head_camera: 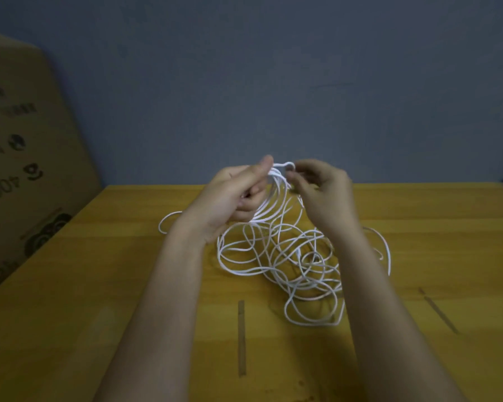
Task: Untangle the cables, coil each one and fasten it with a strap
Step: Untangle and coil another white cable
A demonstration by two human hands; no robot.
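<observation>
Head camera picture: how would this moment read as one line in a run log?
stage: untangling | left hand: pinches lifted strands | right hand: pinches loop top | white cables: mostly tangled on wooden table | straps: none seen

Wooden table (99, 285) under tangled white cables (288, 262)

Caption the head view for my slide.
Both hands, left hand and right hand, lift strands from a white cable tangle on a wooden table.
</observation>
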